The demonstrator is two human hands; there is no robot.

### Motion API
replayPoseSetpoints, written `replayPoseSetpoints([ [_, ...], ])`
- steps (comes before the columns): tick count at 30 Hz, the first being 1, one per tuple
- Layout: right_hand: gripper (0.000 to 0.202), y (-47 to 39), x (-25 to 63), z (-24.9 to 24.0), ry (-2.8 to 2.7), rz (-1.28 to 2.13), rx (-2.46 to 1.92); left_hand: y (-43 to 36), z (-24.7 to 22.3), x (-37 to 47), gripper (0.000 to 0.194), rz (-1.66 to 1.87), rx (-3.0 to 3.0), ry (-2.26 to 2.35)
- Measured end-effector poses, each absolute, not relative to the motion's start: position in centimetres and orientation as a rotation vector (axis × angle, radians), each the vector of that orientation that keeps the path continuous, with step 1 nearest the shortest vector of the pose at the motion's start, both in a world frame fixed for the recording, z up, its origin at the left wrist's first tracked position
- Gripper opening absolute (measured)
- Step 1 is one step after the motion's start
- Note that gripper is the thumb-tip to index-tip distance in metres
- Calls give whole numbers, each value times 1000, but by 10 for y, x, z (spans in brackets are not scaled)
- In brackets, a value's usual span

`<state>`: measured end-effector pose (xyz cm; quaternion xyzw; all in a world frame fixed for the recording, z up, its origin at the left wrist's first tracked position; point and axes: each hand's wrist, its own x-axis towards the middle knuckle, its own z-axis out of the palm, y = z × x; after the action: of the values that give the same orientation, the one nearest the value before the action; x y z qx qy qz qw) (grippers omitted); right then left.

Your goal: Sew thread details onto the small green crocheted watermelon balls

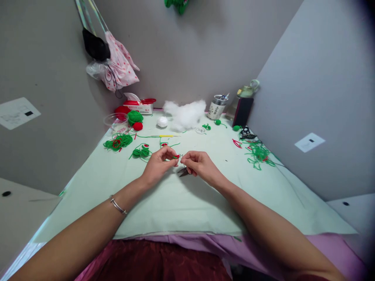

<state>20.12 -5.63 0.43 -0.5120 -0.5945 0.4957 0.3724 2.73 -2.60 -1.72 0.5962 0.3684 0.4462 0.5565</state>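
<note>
Over the middle of the pale green tablecloth [205,218], my left hand [160,164] pinches a small red and green yarn piece [176,157]. Close beside it on the right, my right hand [199,164] has its thumb and forefinger pressed together on a thin dark strand. A small pair of dark snips [183,172] shows under the fingers of my right hand; whether they are held or lie on the cloth is unclear. Small green crocheted pieces [141,152] lie just left of my left hand, and a yellow-handled hook [166,136] lies beyond it.
White stuffing [186,115] and a white ball [162,122] sit at the back. Green yarn tangles lie left [118,142] and right [260,153]. A tissue box [142,106], a clear tub [117,124], a pen can [217,107], a phone [243,112] and a bottle [246,91] stand along the wall.
</note>
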Motion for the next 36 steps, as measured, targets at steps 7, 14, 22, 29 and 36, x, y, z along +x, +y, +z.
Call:
replayPoseSetpoints([
  [7, 26, -53, 202, 1, -1472, 1266, -1213, -35, -18, 29, 7, 1199, 1606, 848],
  [14, 28, -57, 207, 6, -1580, 1340, -1075, -38, -13, 21, 13, 1390, 1828, 826],
  [22, 35, -59, 207, 11, -1452, 1449, -995, -39, -14, 24, 8, 1278, 1761, 755],
  [29, 29, -50, 223, 18, -1464, 1087, -1254, -35, -13, 28, 9, 1128, 1507, 714],
  [36, 26, -50, 217, 9, -1343, 1430, -1139, -35, -14, 30, 15, 939, 1367, 661],
])
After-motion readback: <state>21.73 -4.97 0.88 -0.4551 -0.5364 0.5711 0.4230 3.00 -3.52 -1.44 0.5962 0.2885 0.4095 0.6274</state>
